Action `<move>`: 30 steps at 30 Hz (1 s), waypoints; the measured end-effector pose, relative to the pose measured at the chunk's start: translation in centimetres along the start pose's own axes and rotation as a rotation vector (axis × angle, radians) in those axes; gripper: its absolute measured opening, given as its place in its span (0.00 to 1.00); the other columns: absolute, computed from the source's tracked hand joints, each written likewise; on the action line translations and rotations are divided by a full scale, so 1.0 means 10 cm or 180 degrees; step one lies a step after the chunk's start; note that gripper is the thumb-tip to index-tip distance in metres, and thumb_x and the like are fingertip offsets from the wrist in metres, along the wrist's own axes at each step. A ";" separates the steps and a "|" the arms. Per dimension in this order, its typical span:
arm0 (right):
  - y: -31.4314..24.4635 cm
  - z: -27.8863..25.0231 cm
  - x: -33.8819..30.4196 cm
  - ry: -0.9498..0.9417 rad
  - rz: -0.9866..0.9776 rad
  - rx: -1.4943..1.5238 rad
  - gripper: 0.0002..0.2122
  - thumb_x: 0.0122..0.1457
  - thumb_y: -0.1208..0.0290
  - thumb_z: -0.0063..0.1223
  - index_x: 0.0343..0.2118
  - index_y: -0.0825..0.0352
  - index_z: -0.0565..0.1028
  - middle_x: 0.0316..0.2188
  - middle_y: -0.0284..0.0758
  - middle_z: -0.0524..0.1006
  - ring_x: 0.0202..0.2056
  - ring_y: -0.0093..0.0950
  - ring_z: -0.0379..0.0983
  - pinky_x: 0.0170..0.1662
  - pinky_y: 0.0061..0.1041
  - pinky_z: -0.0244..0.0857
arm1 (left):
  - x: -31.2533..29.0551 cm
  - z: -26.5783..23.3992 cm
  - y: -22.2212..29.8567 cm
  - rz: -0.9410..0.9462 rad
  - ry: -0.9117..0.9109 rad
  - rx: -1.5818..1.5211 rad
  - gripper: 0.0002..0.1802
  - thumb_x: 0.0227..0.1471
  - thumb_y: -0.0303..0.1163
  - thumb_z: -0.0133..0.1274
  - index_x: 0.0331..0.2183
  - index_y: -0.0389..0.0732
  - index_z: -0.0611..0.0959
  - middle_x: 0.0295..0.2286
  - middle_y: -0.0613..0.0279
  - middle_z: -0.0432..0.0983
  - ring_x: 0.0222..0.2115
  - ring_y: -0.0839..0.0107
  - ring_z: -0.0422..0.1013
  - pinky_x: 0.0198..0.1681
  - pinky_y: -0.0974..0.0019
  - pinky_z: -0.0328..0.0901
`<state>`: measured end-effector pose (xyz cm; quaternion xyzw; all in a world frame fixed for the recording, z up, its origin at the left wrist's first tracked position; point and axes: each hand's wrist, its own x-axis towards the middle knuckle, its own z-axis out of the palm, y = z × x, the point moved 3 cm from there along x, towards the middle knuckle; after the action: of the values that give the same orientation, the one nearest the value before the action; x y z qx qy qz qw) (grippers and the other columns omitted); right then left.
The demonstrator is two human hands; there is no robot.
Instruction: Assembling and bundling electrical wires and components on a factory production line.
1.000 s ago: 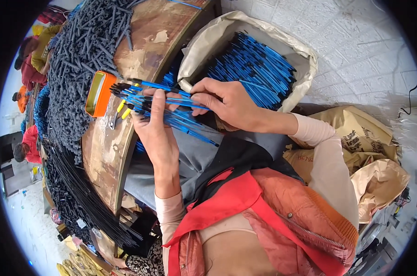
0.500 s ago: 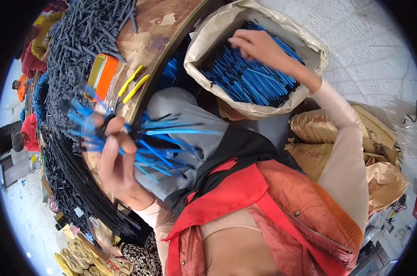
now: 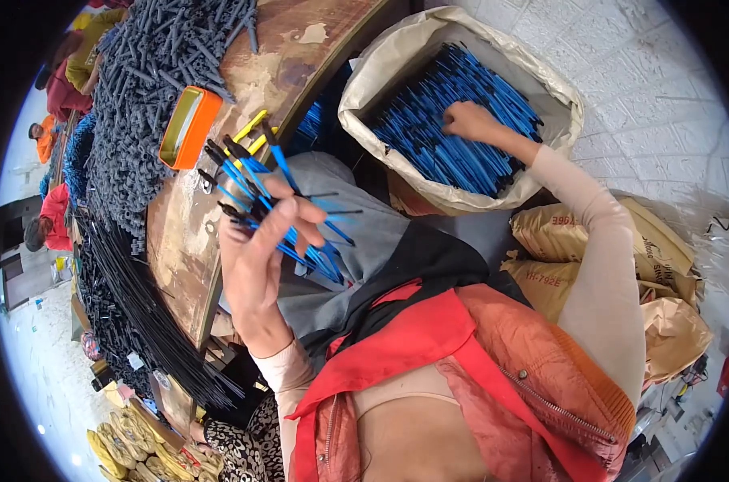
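Observation:
My left hand [image 3: 260, 257] is raised over the edge of a worn wooden table [image 3: 184, 241] and grips a fanned bunch of thin blue rods with black tips [image 3: 280, 213]. My right hand [image 3: 470, 120] reaches out to the right into an open beige sack [image 3: 380, 72] full of loose blue rods [image 3: 453, 136], its fingers curled down among them. Whether they grip any rods cannot be made out.
An orange tin [image 3: 189, 127] and yellow sticks [image 3: 252, 127] lie on the table beside a large heap of dark grey pieces [image 3: 147, 88]. Long black rods [image 3: 139, 313] lie along the left. Brown paper sacks [image 3: 614, 265] stand at the right. People [image 3: 55, 217] sit at the far left.
My right hand left the bunch and went into the sack, then moved deeper among the rods. My left hand swung the bunch down-left, then lifted it back toward the table edge.

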<state>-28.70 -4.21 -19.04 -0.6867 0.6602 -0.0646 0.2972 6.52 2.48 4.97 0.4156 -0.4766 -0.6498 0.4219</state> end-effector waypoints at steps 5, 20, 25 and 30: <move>-0.03 -0.61 -0.37 -0.0067 0.0549 0.1868 0.08 0.60 0.68 0.51 0.30 0.68 0.73 0.26 0.33 0.80 0.26 0.20 0.77 0.29 0.19 0.68 | 0.23 -0.28 -0.11 0.0295 0.0179 -0.0218 0.14 0.56 0.27 0.52 0.44 0.33 0.75 0.24 0.55 0.79 0.19 0.71 0.74 0.19 0.76 0.58; -1.26 -2.22 -1.32 0.1259 -0.0303 0.0741 0.12 0.61 0.66 0.49 0.30 0.70 0.76 0.17 0.29 0.72 0.15 0.15 0.64 0.19 0.18 0.60 | 0.40 -0.01 -0.21 -0.0151 0.0433 0.0137 0.11 0.58 0.30 0.53 0.42 0.36 0.77 0.35 0.49 0.81 0.30 0.67 0.79 0.21 0.75 0.59; -0.95 -1.16 -0.97 -0.0805 0.0009 0.0234 0.12 0.60 0.67 0.48 0.27 0.71 0.75 0.15 0.33 0.74 0.14 0.21 0.68 0.19 0.21 0.62 | 0.42 0.22 -0.23 -0.0302 0.0022 0.0314 0.11 0.57 0.29 0.53 0.42 0.36 0.77 0.33 0.50 0.81 0.29 0.67 0.79 0.20 0.76 0.58; -1.02 -1.62 -1.31 0.0411 0.0207 0.1194 0.13 0.63 0.67 0.46 0.33 0.73 0.76 0.18 0.33 0.74 0.14 0.20 0.68 0.19 0.20 0.62 | 0.36 0.06 -0.25 -0.0323 0.0192 0.0186 0.12 0.58 0.30 0.52 0.43 0.36 0.77 0.34 0.51 0.81 0.30 0.68 0.79 0.20 0.77 0.58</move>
<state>-29.27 2.46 3.18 -0.5920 0.6762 -0.2207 0.3790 4.49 -0.29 2.16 0.4707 -0.4607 -0.6433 0.3903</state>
